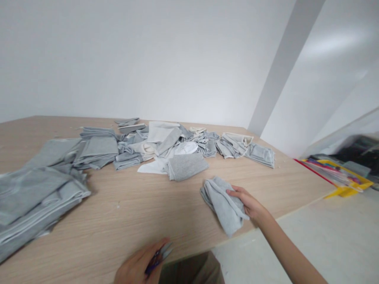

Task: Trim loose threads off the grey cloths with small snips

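My right hand (247,202) is closed on a bundle of folded light-grey fabric (223,203) close to the front edge of the table. The fabric's lower corner hangs toward the edge. At the bottom of the view, my left hand (139,262) is wrapped round small thread snips (158,258) with a dark purple handle, their short metal blades pointing up and right. A single folded grey piece (188,166) lies on the table just beyond the right hand's bundle.
On the wooden table (124,221), a big stack of grey fabric (38,197) lies at left, with another stack (97,150) behind it. Several grey and white pieces (162,138) are heaped toward the wall. At right, a yellow bin (346,191) stands beyond the table edge.
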Available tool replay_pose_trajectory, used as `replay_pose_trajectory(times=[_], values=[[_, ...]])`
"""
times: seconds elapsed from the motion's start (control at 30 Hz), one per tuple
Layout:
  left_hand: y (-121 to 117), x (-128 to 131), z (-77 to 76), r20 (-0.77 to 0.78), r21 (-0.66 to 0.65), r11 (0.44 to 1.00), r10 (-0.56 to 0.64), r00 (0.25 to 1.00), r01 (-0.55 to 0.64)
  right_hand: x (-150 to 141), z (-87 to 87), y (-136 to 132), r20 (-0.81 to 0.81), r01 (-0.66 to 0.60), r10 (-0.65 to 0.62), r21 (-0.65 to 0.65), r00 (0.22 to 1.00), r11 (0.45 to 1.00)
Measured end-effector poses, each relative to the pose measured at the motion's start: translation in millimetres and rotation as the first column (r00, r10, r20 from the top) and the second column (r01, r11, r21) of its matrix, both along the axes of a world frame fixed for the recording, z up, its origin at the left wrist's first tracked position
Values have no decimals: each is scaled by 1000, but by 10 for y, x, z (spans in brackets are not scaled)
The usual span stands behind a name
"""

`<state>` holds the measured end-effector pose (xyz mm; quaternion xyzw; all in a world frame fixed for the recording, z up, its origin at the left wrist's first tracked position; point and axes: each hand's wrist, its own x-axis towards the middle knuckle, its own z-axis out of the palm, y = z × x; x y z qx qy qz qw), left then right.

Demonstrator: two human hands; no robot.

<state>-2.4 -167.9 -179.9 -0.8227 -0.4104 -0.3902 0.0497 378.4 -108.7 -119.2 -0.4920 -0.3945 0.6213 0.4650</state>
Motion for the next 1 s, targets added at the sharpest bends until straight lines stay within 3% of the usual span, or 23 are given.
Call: replay_pose_trajectory(times=[0.27, 0.67, 1.0], values=[[-31, 20, 27, -25, -35, 999, 21, 999, -22, -151, -77, -9, 33, -96, 96, -14, 995, 995], [-31, 5, -43, -3, -54, 998, 26, 1000, -26, -245, -100, -59, 154, -31, 15, 99, 988, 995], [-28, -6, -68, -14, -42, 999, 19, 1000, -20, -144, -44, -112, -45, -91, 91, -1, 995, 996]])
